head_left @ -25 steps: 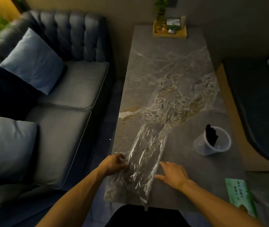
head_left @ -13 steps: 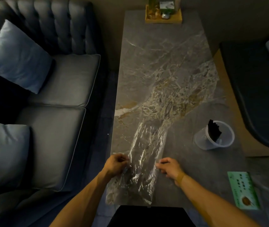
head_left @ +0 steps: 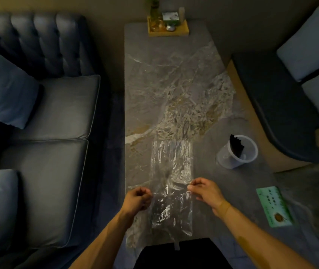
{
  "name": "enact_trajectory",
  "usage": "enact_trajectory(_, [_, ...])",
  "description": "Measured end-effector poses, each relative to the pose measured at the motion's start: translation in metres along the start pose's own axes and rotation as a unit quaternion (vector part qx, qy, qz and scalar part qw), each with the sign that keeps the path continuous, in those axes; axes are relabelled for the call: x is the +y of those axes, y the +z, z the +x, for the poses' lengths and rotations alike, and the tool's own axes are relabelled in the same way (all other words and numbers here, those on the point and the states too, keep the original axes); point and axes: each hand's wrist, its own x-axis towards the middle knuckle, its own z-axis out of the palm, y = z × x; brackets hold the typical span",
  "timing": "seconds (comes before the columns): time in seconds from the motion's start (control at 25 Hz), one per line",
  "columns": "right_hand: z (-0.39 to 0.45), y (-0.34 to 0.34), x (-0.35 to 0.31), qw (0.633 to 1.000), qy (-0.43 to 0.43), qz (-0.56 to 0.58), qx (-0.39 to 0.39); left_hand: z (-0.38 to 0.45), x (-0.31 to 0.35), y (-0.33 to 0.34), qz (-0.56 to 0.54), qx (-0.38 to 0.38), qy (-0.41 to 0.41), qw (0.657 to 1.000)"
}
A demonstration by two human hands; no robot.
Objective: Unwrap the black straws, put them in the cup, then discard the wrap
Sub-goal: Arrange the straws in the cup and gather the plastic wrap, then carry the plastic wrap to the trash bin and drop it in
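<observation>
Straws [head_left: 236, 146] are already standing in the cup [head_left: 238, 152], far right. Left hand [head_left: 137, 198] and right hand [head_left: 205, 192] are each pinching an edge of the empty wrap [head_left: 172, 183] lying flat on the table [head_left: 174, 74]. Risk: thin film is slipping or clinging, possibly tearing, if bunched carelessly.

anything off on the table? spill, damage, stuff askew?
Nothing spilled or broken. The straws lean in the upright cup. The wrap lies crinkled and empty on the table, both hands pinching its edges.
</observation>
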Motion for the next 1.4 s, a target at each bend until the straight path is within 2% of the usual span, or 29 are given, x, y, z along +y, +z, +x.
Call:
enact_trajectory(0.36, [-0.073, -0.092, 0.022, 0.987, -0.11, 0.076, 0.09, -0.028, 0.024, 0.068, 0.033, -0.148, 0.079, 0.985])
enact_trajectory(0.64, [-0.167, -0.196, 0.098, 0.951, -0.155, 0.181, 0.195, -0.079, 0.021, 0.204, 0.116, -0.239, 0.126, 0.956])
enact_trajectory(0.92, [-0.292, -0.293, 0.218, 0.882, -0.151, 0.299, 0.331, -0.161, -0.023, 0.373, 0.176, -0.353, 0.125, 0.911])
enact_trajectory(1.08, [-0.348, -0.318, 0.278, 0.831, -0.133, 0.354, 0.408, -0.199, -0.056, 0.448, 0.229, -0.406, 0.145, 0.873])
enact_trajectory(1.4, [-0.406, -0.343, 0.357, 0.743, -0.081, 0.429, 0.508, -0.23, -0.11, 0.56, 0.299, -0.482, 0.114, 0.816])
